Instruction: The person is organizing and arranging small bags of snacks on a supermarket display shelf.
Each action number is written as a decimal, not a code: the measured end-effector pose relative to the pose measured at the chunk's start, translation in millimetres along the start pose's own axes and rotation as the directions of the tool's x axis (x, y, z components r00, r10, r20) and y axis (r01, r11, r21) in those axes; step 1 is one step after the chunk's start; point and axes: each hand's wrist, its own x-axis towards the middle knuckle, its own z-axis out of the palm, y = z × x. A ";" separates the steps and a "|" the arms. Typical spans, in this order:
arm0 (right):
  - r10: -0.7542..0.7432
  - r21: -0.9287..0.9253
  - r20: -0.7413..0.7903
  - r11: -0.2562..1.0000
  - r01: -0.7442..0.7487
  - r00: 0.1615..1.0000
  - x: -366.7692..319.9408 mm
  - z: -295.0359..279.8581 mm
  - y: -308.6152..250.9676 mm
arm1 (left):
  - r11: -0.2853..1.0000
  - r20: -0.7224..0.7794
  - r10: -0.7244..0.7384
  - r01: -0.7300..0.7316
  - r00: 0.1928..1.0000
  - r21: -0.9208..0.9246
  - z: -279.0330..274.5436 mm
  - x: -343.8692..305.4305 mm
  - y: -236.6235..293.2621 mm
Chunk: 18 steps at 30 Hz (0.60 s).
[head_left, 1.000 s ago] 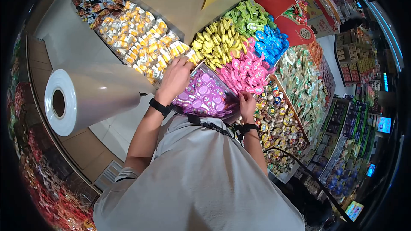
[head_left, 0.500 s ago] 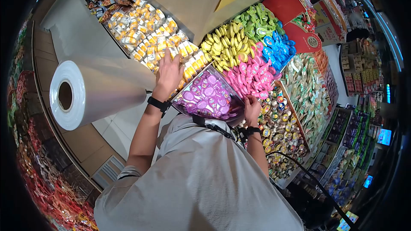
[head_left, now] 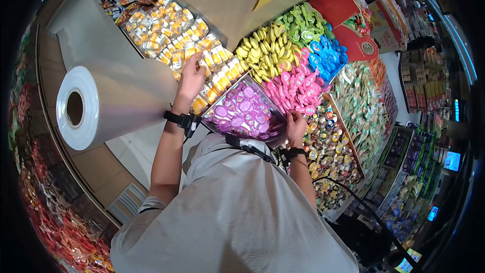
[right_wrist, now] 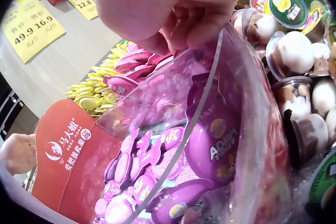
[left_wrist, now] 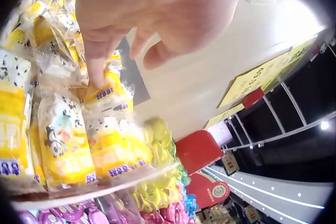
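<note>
My left hand point(head_left: 192, 78) is over the yellow-and-white wrapped snacks point(head_left: 220, 78) in the head view. In the left wrist view its index finger point(left_wrist: 96, 66) presses down on one snack packet point(left_wrist: 107, 90), while the thumb stays apart from it. Across the bin of purple spoon-shaped packs point(head_left: 242, 108), my right hand point(head_left: 296, 125) is at the far right corner. Its curled fingers grip the top edge of a clear plastic panel point(right_wrist: 202, 100) in the right wrist view. Purple packs point(right_wrist: 210, 153) lie below that hand, and its fingertips are partly hidden.
Yellow point(head_left: 265, 53), pink point(head_left: 298, 88), green point(head_left: 303, 23) and blue packs point(head_left: 326, 55) fill neighbouring sections. Round chocolate cups point(head_left: 328, 156) lie to the right. A large plastic film roll point(head_left: 116, 103) juts in at left. A red card point(right_wrist: 73, 150) stands beside the purple packs.
My left hand has moved from the purple bin's upper left edge out over the yellow-and-white snacks, then slightly left. The right hand stays at the purple bin's right corner.
</note>
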 end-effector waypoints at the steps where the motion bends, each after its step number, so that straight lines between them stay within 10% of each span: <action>1: 0.010 -0.029 -0.006 1.000 -0.010 1.000 0.3 -0.1 -1.0 | 0.921 0.026 0.155 -0.154 0.988 0.357 -0.6 0.6 -4.2; 2: 0.002 -0.028 -0.005 1.000 -0.002 1.000 0.8 0.2 -2.4 | 0.697 0.104 0.288 -0.283 0.952 0.659 -2.0 2.8 -7.6; 11: 0.065 0.024 0.029 0.998 -0.066 0.997 -7.9 3.0 3.2 | 0.310 -0.043 0.465 -0.117 0.884 0.944 7.8 7.2 25.9; 14: 0.041 -0.093 0.055 0.995 -0.036 0.998 -4.1 -1.5 0.1 | 0.428 -0.155 0.123 0.089 0.980 0.899 4.3 32.5 27.9; 18: 0.064 -0.094 0.049 0.994 -0.059 0.997 5.5 -8.4 -0.5 | 0.431 -0.078 0.090 0.032 0.993 0.902 18.1 49.6 -1.8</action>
